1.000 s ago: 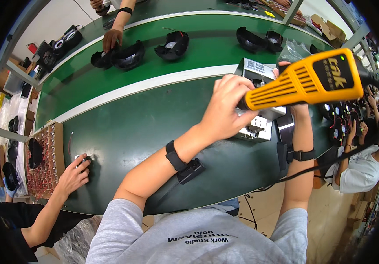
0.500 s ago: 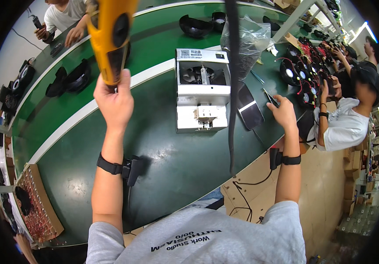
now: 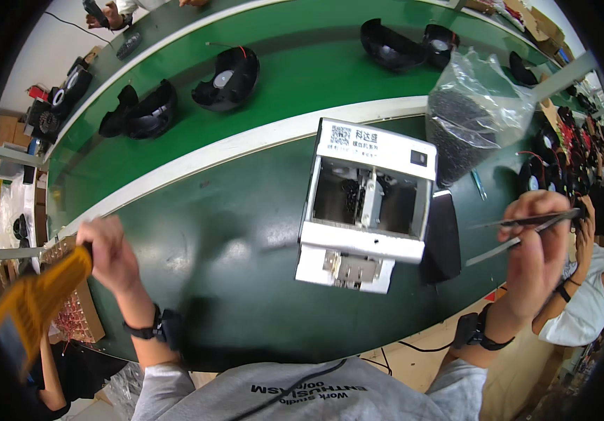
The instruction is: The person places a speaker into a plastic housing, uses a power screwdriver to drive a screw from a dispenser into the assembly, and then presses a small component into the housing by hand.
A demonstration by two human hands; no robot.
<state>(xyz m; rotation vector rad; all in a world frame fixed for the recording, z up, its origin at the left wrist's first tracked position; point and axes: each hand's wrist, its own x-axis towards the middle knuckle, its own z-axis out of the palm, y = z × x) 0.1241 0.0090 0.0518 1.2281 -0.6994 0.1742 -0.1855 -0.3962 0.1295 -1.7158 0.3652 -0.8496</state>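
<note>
Wears a grey short-sleeved T-shirt (image 3: pixel 372 405) with dark chest lettering (image 3: pixel 330 394), crossed by a black cable (image 3: pixel 272 401). Beyond its sleeves (image 3: pixel 459 386), carries black wristbands (image 3: pixel 138 331) on both arms, each with a boxy black module (image 3: pixel 171 328).

We've got bright light, soft glare on the tabletop (image 3: pixel 246 203), yellow tool (image 3: pixel 44 293) motion-blurred, edges bent, corners black.

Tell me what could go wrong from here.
The tweezers in the right grip point toward the dark flat device and might scratch it. The yellow tool in the left grip overlaps the cardboard box in this view and could bump it. A knock against the plastic bag of small dark pieces, near the metal machine, may spill some.
</note>
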